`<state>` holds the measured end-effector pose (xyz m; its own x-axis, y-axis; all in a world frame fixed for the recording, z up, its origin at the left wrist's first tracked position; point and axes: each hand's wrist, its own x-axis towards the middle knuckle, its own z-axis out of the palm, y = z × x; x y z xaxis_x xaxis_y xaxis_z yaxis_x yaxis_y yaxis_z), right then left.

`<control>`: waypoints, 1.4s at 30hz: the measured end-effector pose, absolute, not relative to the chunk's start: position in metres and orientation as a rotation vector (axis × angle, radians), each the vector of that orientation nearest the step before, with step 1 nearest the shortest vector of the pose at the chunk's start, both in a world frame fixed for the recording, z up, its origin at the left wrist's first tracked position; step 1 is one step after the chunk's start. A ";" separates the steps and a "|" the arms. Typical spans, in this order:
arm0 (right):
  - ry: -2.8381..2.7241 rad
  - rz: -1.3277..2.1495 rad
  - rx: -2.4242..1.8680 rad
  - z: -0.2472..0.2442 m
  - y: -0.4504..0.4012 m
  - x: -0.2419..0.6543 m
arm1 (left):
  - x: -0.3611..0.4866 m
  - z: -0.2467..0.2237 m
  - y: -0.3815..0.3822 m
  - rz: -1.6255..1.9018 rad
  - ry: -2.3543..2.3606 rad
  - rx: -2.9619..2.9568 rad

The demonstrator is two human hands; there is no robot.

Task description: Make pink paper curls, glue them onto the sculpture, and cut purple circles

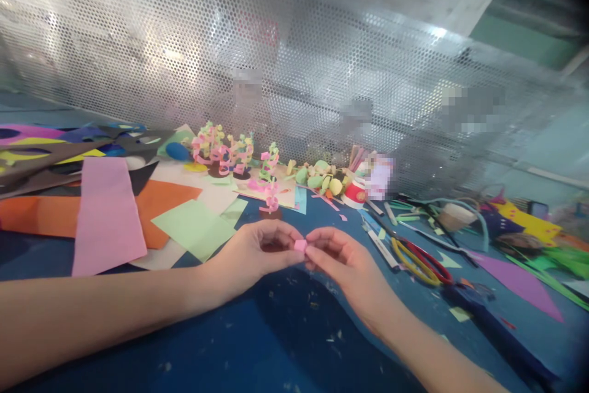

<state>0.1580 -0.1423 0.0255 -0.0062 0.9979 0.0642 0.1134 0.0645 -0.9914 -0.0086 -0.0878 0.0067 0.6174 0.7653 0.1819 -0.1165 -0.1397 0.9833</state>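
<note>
Between my fingertips, low over the blue table [221, 344], is a small pink piece of paper [300, 246], folded or rolled; which I cannot make out. My left hand [260, 249] pinches it from the left, thumb and fingers closed. From the right, my right hand [338, 255] pinches the same piece. Just behind my hands stands a small pink curled-paper figure [271, 197] on a brown base. Light green paper sheets [196, 228] lie beside my left hand. To the right of my right hand are a white marker [381, 247] and scissors with yellow and red handles [423, 261].
On the left lie a pink paper strip [108, 215] and orange paper [168, 206]. Several curled-paper figures [223, 151] stand at the back, near a red and white paper cup [354, 192]. A purple paper piece [519, 282] is at right. Perforated metal mesh [184, 56] rises behind the table.
</note>
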 end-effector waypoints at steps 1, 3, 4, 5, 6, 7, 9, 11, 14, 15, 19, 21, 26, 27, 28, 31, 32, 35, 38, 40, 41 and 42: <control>-1.319 1.098 -1.245 0.025 -0.142 0.158 | -0.009 0.007 -0.088 0.829 0.557 1.515; -1.307 1.082 -1.248 0.024 -0.142 0.159 | -0.009 0.009 -0.089 0.827 0.546 1.491; -1.302 1.078 -1.250 0.024 -0.142 0.160 | -0.008 0.009 -0.089 0.832 0.544 1.486; -1.297 1.076 -1.252 0.024 -0.142 0.160 | -0.008 0.009 -0.089 0.839 0.544 1.488; -1.295 1.077 -1.253 0.024 -0.142 0.160 | -0.008 0.009 -0.089 0.847 0.546 1.494; -1.290 1.079 -1.253 0.024 -0.142 0.160 | -0.008 0.009 -0.089 0.852 0.548 1.501; -1.277 1.082 -1.252 0.024 -0.142 0.160 | -0.007 0.008 -0.089 0.855 0.551 1.512; -1.259 1.084 -1.254 0.024 -0.142 0.159 | -0.007 0.008 -0.088 0.849 0.549 1.517; -1.197 1.138 -1.233 0.024 -0.142 0.158 | -0.008 0.009 -0.088 0.840 0.561 1.520; -1.168 1.168 -1.216 0.024 -0.142 0.158 | -0.008 0.009 -0.088 0.848 0.574 1.520; -1.135 1.255 -1.183 0.024 -0.142 0.158 | -0.008 0.010 -0.088 0.884 0.623 1.518; -1.190 1.248 -1.212 0.023 -0.142 0.158 | -0.008 0.010 -0.088 0.878 0.622 1.515; -1.344 1.156 -1.275 0.021 -0.143 0.160 | -0.007 0.009 -0.088 0.873 0.606 1.490; -1.358 1.149 -1.282 0.021 -0.143 0.160 | -0.008 0.008 -0.088 0.868 0.603 1.486; -1.366 1.146 -1.286 0.021 -0.143 0.160 | -0.008 0.008 -0.088 0.862 0.603 1.484; -1.380 1.139 -1.293 0.022 -0.143 0.161 | -0.008 0.007 -0.087 0.851 0.607 1.478; -1.383 1.134 -1.293 0.022 -0.143 0.161 | -0.008 0.007 -0.087 0.849 0.604 1.475; -1.409 1.084 -1.315 0.024 -0.143 0.161 | -0.007 0.007 -0.088 0.847 0.573 1.462; -1.441 1.013 -1.365 0.027 -0.144 0.160 | -0.007 0.008 -0.089 0.845 0.573 1.476; -1.459 0.980 -1.397 0.030 -0.145 0.160 | -0.008 0.009 -0.089 0.842 0.588 1.495; -1.469 0.965 -1.409 0.031 -0.146 0.160 | -0.008 0.009 -0.089 0.844 0.596 1.505; -1.483 0.948 -1.417 0.033 -0.146 0.160 | -0.009 0.009 -0.089 0.845 0.606 1.515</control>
